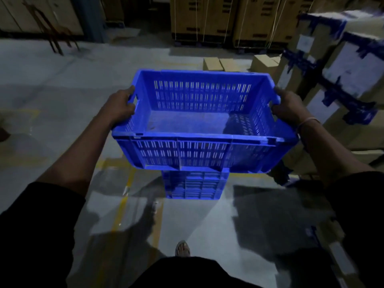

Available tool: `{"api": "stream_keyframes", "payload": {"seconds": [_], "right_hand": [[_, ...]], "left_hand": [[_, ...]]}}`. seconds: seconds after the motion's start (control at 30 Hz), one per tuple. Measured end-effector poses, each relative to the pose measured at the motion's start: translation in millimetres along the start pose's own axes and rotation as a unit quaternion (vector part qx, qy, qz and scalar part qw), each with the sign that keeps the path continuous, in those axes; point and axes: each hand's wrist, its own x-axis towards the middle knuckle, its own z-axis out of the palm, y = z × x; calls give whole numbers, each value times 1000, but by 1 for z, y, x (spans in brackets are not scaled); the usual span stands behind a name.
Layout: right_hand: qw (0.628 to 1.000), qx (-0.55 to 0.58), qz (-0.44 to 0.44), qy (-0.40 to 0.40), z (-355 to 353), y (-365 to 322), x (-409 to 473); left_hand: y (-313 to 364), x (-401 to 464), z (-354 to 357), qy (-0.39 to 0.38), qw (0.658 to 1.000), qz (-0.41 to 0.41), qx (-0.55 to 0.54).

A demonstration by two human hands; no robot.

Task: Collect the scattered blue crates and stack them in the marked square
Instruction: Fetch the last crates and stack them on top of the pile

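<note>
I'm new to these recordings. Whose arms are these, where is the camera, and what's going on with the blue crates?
There is no machine here. The single picture comes from a camera worn on a person's head, looking forward and down, so the arms are the wearer's own. The left hand and right hand each grip an end of an empty blue slotted crate, held in the air. Beneath it, partly hidden, another blue crate stands on the grey warehouse floor, near yellow floor lines that look like the marked square. Taped cardboard boxes are stacked at the right, and the wearer's foot shows at the bottom. The carried crate is apparently about to go onto the lower one.
</note>
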Motion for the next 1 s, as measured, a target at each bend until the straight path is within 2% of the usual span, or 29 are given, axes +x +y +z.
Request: {"api": "stream_keyframes", "payload": {"seconds": [0.17,0.33,0.63,0.83,1.0], "right_hand": [[999,23,14,-18,22,4,87],[999,-4,15,-34,48,21,156],[1000,11,12,-23,70,25,266],[999,-5,13,-43,79,20,317],[998,-33,7,-45,83,16,325]], "left_hand": [[8,82,8,10,1000,-12,-2],[-1,145,23,-15,1000,-5,5],[3,252,47,23,1000,-20,0],[1,302,57,20,999,-40,5],[-1,316,56,-4,998,-42,42]]}}
